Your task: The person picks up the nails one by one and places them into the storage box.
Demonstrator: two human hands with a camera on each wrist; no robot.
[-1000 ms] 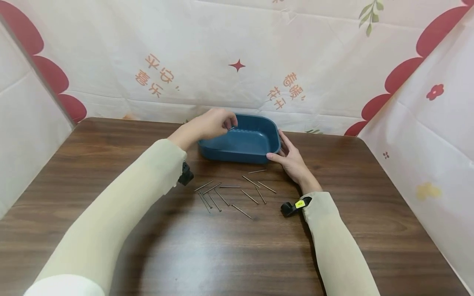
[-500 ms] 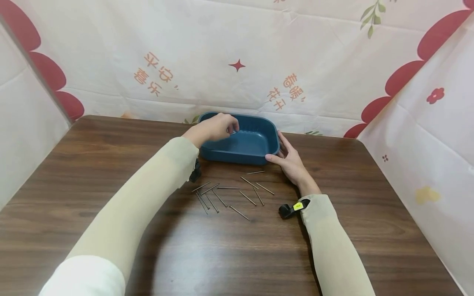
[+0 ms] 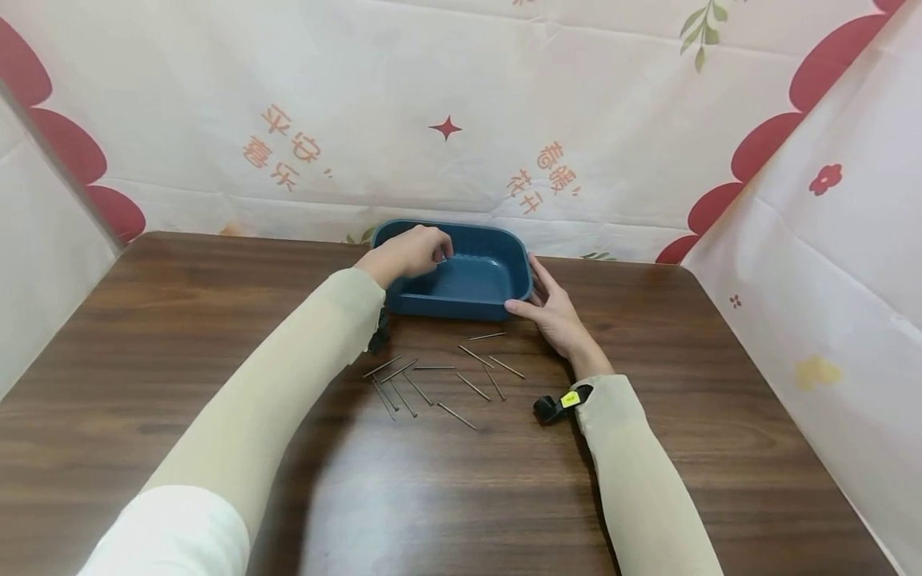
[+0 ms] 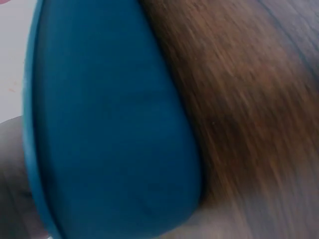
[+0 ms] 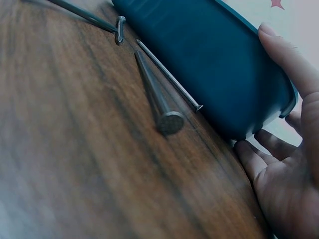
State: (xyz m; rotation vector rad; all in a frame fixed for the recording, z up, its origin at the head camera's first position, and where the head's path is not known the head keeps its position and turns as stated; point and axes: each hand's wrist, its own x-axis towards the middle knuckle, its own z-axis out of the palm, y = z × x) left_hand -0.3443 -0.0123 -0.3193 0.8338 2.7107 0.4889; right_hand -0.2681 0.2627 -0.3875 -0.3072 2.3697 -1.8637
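Observation:
A blue plastic bin (image 3: pixel 457 306) stands at the back of the table. My left hand (image 3: pixel 410 254) reaches over its near left rim into it, fingers curled and pointing down. A tiny pale glint shows at those fingertips, apparently a nail, mostly hidden. In the left wrist view the bin's wall (image 4: pixel 114 119) covers most of the hand. My right hand (image 3: pixel 558 320) holds the bin's right end, thumb at the near corner, other fingers round the side. Several loose nails (image 3: pixel 456 416) lie in front of the bin; the right wrist view shows a flat-headed nail (image 5: pixel 170 123) up close.
The brown wooden table (image 3: pixel 648 448) reaches a printed cloth backdrop (image 3: pixel 346 104) just behind the bin. Cloth also hangs along both sides. A black wrist camera (image 3: pixel 551 410) sits at the right cuff.
My left hand has moved down and further into the bin, and the nail it pinches is now mostly hidden. The right hand keeps its hold. The head view has shifted slightly.

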